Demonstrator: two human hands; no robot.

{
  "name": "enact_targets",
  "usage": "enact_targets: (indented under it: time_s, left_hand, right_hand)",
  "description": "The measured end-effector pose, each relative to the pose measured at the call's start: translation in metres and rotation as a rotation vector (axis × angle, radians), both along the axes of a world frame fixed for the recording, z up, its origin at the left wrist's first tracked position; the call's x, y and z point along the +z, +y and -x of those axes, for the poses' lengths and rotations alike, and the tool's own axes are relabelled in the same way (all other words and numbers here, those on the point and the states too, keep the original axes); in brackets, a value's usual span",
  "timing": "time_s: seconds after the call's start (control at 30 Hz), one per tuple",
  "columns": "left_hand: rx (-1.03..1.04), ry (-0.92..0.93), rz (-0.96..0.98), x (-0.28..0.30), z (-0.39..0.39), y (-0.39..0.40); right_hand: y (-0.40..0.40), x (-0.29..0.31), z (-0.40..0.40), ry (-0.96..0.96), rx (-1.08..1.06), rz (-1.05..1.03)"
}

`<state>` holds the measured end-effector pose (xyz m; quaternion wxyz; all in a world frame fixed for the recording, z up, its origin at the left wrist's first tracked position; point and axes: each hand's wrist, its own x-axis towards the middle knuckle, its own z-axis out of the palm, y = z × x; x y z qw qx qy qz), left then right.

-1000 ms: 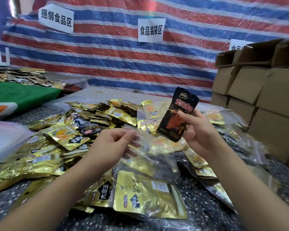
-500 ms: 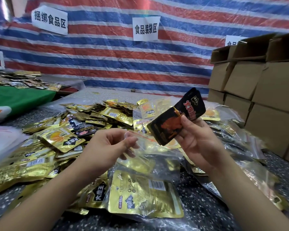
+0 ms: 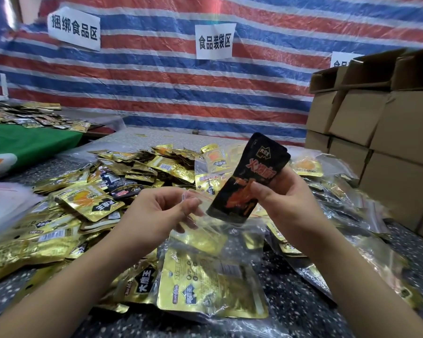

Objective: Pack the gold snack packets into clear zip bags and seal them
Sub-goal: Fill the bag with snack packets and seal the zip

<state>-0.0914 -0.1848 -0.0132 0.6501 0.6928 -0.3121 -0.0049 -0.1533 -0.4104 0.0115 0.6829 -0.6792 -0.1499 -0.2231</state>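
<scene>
two white paper signs hang on the striped tarp: the left sign (image 3: 74, 29) reads "捆绑食品区", the middle sign (image 3: 215, 41) reads "食品装袋区". a third sign (image 3: 340, 60), half hidden by boxes, starts with "食". a gold packet (image 3: 142, 283) on the bench bears "大魔王"; the black packet's (image 3: 249, 179) lettering is unclear.

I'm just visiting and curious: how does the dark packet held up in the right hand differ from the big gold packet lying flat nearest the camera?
The black packet is dark with red-orange print; the gold packet is shiny gold. The black packet is gripped nearly upright by the right hand, its lower end at the mouth of the clear zip bag that the left hand pinches; the gold packet lies flat on the table. The black packet looks narrower. Both are sealed foil pouches.
</scene>
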Motion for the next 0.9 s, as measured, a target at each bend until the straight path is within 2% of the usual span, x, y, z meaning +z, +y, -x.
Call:
enact_targets:
  time_s: [0.23, 0.37, 0.53, 0.7, 0.9]
  left_hand:
    - [0.005, 0.009, 0.01, 0.001, 0.001, -0.002]
    - [-0.002, 0.017, 0.012, 0.002, 0.003, -0.003]
    - [-0.009, -0.007, -0.011, 0.002, 0.005, -0.005]
    - [0.009, -0.036, -0.014, 0.003, 0.007, -0.004]
    - [0.037, -0.065, 0.002, 0.001, 0.007, -0.005]
  right_hand:
    - [-0.002, -0.001, 0.007, 0.178, 0.053, 0.478]
    - [0.0, 0.001, 0.01, 0.196, 0.047, 0.555]
    - [-0.002, 0.005, 0.014, 0.191, -0.026, 0.763]
    - [0.005, 0.005, 0.016, 0.203, -0.019, 0.852]
    - [0.013, 0.007, 0.016, 0.223, -0.132, 0.991]
